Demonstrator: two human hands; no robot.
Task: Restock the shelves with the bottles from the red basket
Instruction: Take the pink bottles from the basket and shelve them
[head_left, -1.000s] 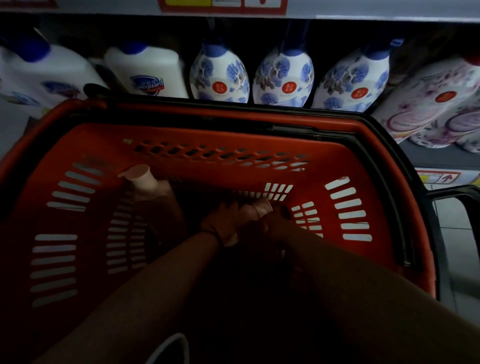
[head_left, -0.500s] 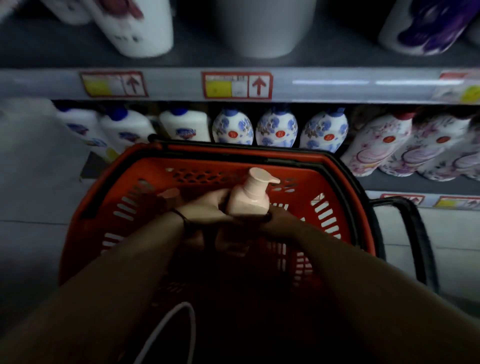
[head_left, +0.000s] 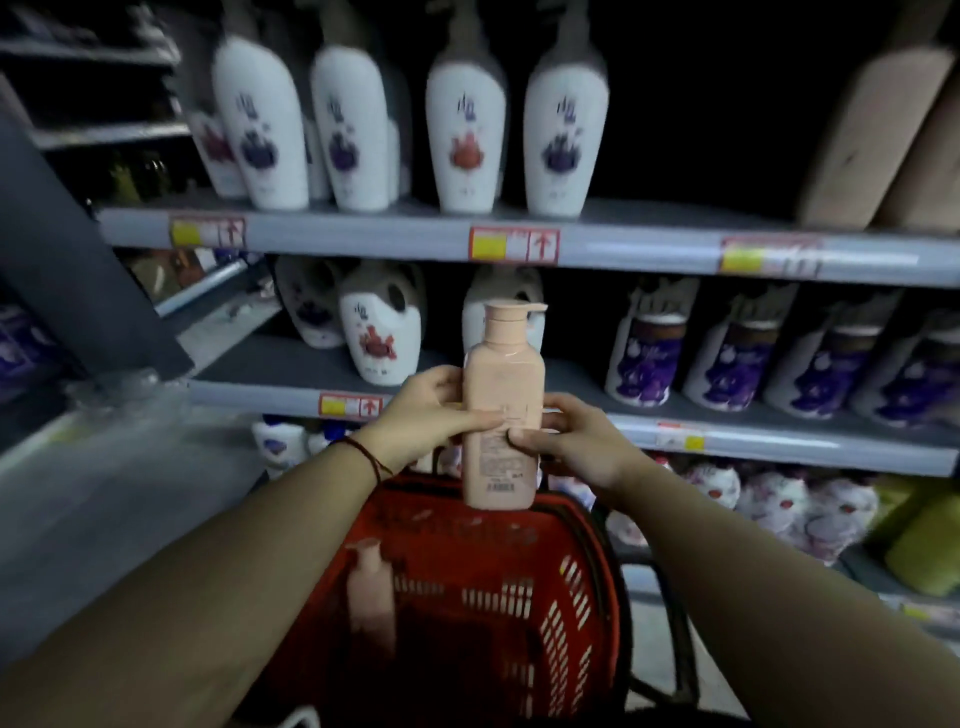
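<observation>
A pale pink pump bottle (head_left: 501, 395) is upright in the air above the red basket (head_left: 498, 587), its printed back label facing me. My left hand (head_left: 431, 415) grips its left side and my right hand (head_left: 566, 436) grips its right side at mid height. A second pink pump bottle (head_left: 370, 587) stands inside the basket at its left. The bottle I hold is level with the middle grey shelf (head_left: 291, 364). Two tall pink bottles (head_left: 878, 135) stand at the far right of the upper shelf (head_left: 634, 244).
White bottles with dark prints (head_left: 462, 119) line the upper shelf. White jugs (head_left: 382, 332) and purple-labelled bottles (head_left: 727, 353) fill the middle shelf. Floral bottles (head_left: 779, 499) sit on the lowest shelf. A dark gap lies between the white and pink bottles on the upper shelf.
Both hands have lifted the pink bottle out of the basket and up in front of the middle shelf. My view has tilted up from the basket to the upper shelves.
</observation>
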